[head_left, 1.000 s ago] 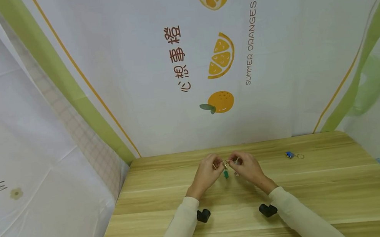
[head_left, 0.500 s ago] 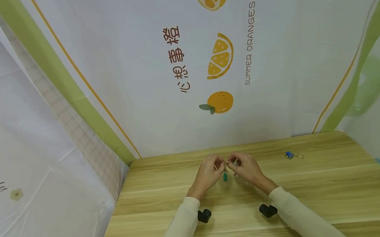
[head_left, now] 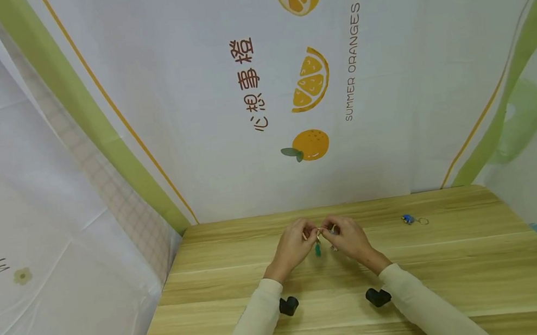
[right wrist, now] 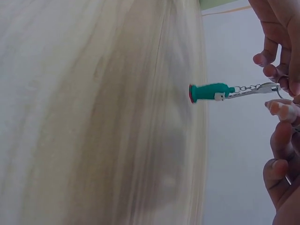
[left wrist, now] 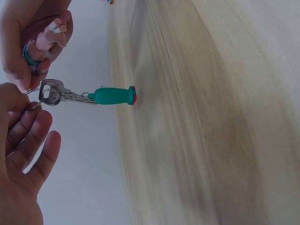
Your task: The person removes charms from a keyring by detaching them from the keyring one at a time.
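My left hand (head_left: 296,243) and right hand (head_left: 349,238) meet above the table, each pinching a metal key ring (left wrist: 36,99) from its own side. From the ring hang a silver key (left wrist: 52,92) and, on a short chain, a green figure charm (left wrist: 112,95) with a red end. In the left wrist view, a small pink-and-white figure (left wrist: 45,40) is tucked among my right hand's curled fingers; how it is attached is hidden. Fingertips cover part of the ring. The charm (right wrist: 211,91) hangs clear of the tabletop in the right wrist view.
A blue figure keychain (head_left: 408,219) with its own ring lies on the wooden table (head_left: 456,268), right of my hands. Behind the table hangs a white cloth (head_left: 221,183) printed with oranges. Black wrist mounts (head_left: 289,305) stick out beside both forearms.
Both hands stay nearly in place, working at the ring with small finger motions. The green charm has swung slightly left and down. The blue keychain has not moved on the table.
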Demonstrator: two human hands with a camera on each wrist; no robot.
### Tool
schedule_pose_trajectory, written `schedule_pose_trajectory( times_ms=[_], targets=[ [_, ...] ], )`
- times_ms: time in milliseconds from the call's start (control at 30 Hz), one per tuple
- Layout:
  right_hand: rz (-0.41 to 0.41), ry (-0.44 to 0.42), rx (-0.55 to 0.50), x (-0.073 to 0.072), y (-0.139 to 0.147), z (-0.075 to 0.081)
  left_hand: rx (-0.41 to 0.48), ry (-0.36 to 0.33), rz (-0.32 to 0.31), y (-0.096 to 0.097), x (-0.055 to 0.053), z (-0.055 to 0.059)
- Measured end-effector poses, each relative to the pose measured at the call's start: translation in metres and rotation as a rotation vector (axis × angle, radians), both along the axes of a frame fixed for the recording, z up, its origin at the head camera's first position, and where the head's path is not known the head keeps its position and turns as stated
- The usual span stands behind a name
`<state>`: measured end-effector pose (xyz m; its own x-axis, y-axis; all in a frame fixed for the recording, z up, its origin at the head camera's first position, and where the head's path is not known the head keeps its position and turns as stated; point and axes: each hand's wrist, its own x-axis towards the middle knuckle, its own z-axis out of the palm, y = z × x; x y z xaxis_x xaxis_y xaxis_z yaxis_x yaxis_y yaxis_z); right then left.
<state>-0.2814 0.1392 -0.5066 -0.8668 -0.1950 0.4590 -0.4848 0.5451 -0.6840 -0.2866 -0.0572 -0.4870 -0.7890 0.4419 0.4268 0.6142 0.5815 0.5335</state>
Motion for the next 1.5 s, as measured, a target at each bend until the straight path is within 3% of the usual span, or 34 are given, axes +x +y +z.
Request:
schedule_pose_trajectory(
  times_ms=[300,667,1267,1500],
  targets=[
    [-0.025,-0.029,-0.004,-0.0011,0.0042,-0.0064,0.015,0.004,0.019,0.0013,0.0003,-0.0017],
    [-0.030,-0.006,-0.010,0.0009,0.0042,-0.0083,0.020,0.023,0.008,-0.0002,0.0001,-0.0040],
    [0.010,0.002,-0.022,-0.0008,0.0038,-0.0049,0.000,-0.064,-0.004,0.0037,0.0017,-0.0001],
    [0.005,0.008,-0.020,-0.0002,0.0031,-0.0046,-0.024,-0.057,0.015,0.0039,0.0004,-0.0019]
  ],
)
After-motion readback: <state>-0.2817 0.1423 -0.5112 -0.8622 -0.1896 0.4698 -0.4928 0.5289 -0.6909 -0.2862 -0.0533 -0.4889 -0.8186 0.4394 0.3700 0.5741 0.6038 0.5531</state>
